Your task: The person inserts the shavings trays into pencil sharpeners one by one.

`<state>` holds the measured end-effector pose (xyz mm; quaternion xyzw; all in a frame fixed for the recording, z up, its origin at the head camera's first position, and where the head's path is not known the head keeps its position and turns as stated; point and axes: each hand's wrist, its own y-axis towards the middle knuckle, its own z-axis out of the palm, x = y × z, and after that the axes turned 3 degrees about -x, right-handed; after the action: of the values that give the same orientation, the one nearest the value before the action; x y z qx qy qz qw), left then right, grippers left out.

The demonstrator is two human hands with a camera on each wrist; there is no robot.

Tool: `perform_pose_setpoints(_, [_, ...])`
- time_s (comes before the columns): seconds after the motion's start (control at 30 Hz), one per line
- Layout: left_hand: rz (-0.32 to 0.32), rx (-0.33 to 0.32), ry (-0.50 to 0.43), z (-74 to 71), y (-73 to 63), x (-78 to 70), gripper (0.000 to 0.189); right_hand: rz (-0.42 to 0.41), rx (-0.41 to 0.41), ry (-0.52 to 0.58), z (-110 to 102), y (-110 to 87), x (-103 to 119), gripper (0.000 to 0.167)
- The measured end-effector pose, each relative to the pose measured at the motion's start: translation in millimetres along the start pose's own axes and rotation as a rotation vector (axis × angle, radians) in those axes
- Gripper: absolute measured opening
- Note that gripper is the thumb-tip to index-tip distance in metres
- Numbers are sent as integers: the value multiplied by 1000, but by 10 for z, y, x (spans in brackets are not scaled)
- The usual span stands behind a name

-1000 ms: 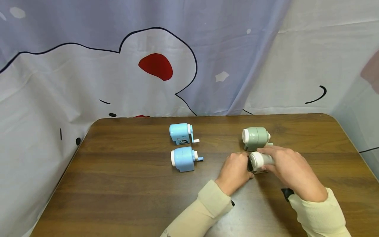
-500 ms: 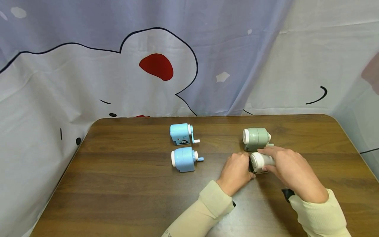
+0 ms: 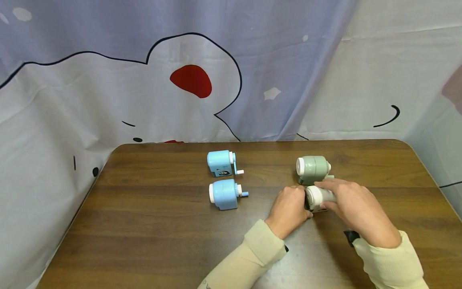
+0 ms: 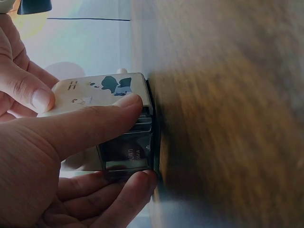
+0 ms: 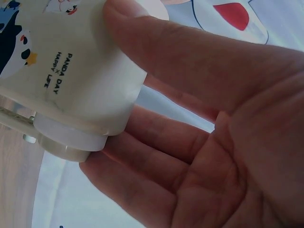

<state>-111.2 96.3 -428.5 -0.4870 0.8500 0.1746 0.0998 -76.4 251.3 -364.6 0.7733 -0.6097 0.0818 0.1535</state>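
A cream crank pencil sharpener (image 3: 318,196) with a printed cartoon pattern stands on the table, between my two hands. My left hand (image 3: 287,210) pinches its dark see-through shavings drawer (image 4: 126,154), thumb on one side and fingers on the other. The drawer sits at the end of the body in the left wrist view. My right hand (image 3: 359,208) grips the upper body from the other side; in the right wrist view its thumb (image 5: 156,42) lies across the casing and its fingers reach around near the crank end. Part of the sharpener is hidden by the hands.
Right behind the held one stands a green pencil sharpener (image 3: 312,169). Two blue sharpeners, a lighter one (image 3: 219,162) and one nearer (image 3: 224,195), stand left of the hands on the wooden table (image 3: 144,233). A printed curtain (image 3: 108,92) hangs behind the table's back edge.
My left hand has edged slightly right, toward the cream sharpener's body, and a little less of the dark drawer shows. The right hand keeps its hold almost unmoved.
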Motion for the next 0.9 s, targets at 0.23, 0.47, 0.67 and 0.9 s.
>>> perform_pose_setpoints(0.23, [-14, 10, -4, 10, 3, -13, 49, -9, -10, -6, 2, 3, -3, 49])
perform_pose_setpoints(0.47, [-25, 18, -22, 14, 14, -21, 48, -7, -7, -3, 2, 3, -1, 48])
perform_pose_setpoints(0.67, [-15, 7, -16, 23, 17, -22, 48, -10, -9, -1, 1, 2, 3, 48])
perform_pose_setpoints(0.9, [-7, 0, -15, 24, 23, -22, 48, -16, -13, -4, -3, 5, 4, 49])
